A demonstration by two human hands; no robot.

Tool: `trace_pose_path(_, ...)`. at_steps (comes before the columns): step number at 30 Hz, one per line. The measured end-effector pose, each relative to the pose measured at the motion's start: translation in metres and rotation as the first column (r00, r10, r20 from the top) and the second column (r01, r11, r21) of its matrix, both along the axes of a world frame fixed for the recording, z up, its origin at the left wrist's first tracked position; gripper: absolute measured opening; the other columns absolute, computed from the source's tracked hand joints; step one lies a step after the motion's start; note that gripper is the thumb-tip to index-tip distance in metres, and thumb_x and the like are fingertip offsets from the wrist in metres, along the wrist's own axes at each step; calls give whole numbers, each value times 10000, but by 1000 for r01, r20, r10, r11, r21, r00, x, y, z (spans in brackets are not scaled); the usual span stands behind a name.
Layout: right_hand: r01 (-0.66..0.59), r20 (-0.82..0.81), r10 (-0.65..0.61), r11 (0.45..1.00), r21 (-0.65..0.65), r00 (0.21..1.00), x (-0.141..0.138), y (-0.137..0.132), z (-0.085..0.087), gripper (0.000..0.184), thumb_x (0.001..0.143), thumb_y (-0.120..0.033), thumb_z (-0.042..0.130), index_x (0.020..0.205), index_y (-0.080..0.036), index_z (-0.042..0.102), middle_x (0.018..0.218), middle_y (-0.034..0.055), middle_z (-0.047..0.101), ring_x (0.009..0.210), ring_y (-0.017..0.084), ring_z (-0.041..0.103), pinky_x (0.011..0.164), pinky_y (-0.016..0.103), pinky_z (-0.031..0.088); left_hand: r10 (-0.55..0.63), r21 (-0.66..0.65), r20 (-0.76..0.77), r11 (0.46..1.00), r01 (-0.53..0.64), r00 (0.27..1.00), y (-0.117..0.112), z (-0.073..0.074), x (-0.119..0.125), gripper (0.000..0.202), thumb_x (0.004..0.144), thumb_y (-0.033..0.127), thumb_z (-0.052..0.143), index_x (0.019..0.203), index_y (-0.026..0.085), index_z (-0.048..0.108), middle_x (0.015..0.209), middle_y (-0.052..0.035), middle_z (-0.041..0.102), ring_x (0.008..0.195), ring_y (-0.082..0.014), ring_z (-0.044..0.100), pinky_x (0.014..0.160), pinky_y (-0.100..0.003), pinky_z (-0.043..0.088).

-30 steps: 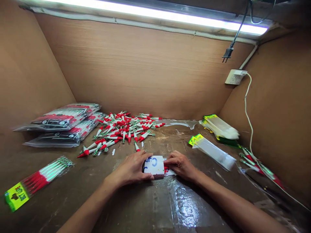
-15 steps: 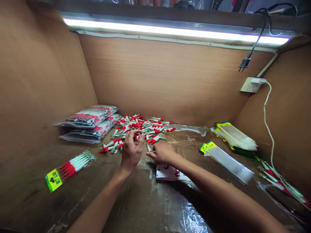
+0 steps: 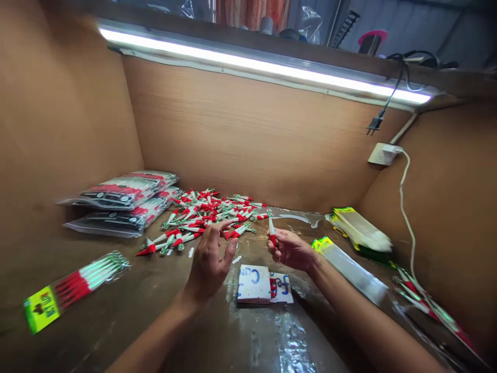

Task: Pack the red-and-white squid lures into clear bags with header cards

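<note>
Upright in my right hand (image 3: 289,249) is one fishing lure (image 3: 272,233), its red end between the fingers and its white body and green tip pointing up. My left hand (image 3: 213,256) hovers in front of the lure pile (image 3: 209,210), fingers apart and holding nothing visible. Many red and white lures with green ends make up that heap. Below and between the hands lies a small white folded card holder (image 3: 253,285) with blue handwriting, and red lure ends show in its gap.
A packed lure bag (image 3: 77,287) with a yellow-green header lies at left. Two stacked bulk bags (image 3: 120,191) stand behind it. On the right are clear header bags (image 3: 355,269), a bag stack (image 3: 361,230), loose lures (image 3: 430,305) and a white cable (image 3: 406,207). A black plug (image 3: 375,123) hangs above.
My right hand has picked a lure from the pile's edge and turned palm-up to the right with it. My left hand has opened somewhat. The view has shifted, uncovering the card holder.
</note>
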State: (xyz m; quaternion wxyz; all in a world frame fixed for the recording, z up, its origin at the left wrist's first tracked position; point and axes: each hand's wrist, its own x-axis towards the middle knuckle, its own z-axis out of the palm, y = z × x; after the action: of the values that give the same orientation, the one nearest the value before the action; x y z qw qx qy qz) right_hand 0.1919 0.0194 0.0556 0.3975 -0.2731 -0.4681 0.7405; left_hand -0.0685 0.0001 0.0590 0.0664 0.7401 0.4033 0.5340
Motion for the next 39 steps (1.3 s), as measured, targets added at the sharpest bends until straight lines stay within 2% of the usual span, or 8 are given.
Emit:
trace_pose_path(5,303,95,-310,950,80,946,21,-29,-19,378,753,-367,819,1050,-199,656,863,23,691,557,68,516,548,198,409,-180,-88,-223,983,164,958,4,-18,10,350,965,299,535,1313,272,510,1184,-62,614,1082,-250,590,927,-399,483)
trace_pose_path(8,514,269,-644,747,422,716,23,-45,-28,289,776,-376,780,987,-195,702,861,38,711,629,125,567,592,253,442,-311,-161,-354,949,270,882,9,-28,11,322,967,308,541,1287,275,542,1159,-63,627,1092,-257,584,940,-418,478)
trace_pose_path(10,497,309,-783,593,634,539,22,-55,-31,211,823,-372,725,960,-212,727,882,42,722,734,170,614,672,292,471,-357,-200,-407,933,299,841,11,-32,11,330,967,329,549,1293,277,547,1143,-68,633,1072,-260,587,929,-424,483)
trace_pose_path(12,456,317,-823,535,711,472,21,-60,-33,193,856,-378,683,962,-226,737,902,42,730,784,188,632,724,310,483,-388,-242,-432,919,310,814,12,-34,11,352,968,351,552,1314,282,540,1133,-73,635,1048,-258,591,910,-418,490)
trace_pose_path(18,576,285,-722,682,452,631,23,-50,-41,367,844,-500,664,1007,-176,722,840,64,723,573,146,581,546,273,465,-443,-326,-456,890,319,772,11,-31,11,390,974,412,531,1348,303,518,1159,-78,627,1065,-264,587,925,-422,489)
trace_pose_path(28,606,237,-668,742,287,705,31,-43,-48,456,827,-591,662,968,-159,700,806,57,699,556,113,562,521,232,420,-445,-343,-478,888,306,757,9,-29,12,383,969,372,535,1346,311,527,1171,-72,625,1076,-252,595,936,-398,490)
trace_pose_path(34,331,493,-428,903,275,758,72,-37,-35,470,757,-594,730,890,-144,715,826,65,716,645,127,575,564,225,402,-520,-434,-505,843,318,689,5,-27,7,775,786,459,753,1465,347,396,1348,-73,533,1199,-288,544,1020,-442,459)
trace_pose_path(39,315,548,-407,913,257,731,88,-36,-33,488,727,-597,749,884,-136,723,672,7,629,541,97,470,517,227,337,-549,-487,-513,819,302,660,3,-28,6,769,765,459,763,1448,366,421,1365,-69,518,1187,-291,554,1009,-443,465)
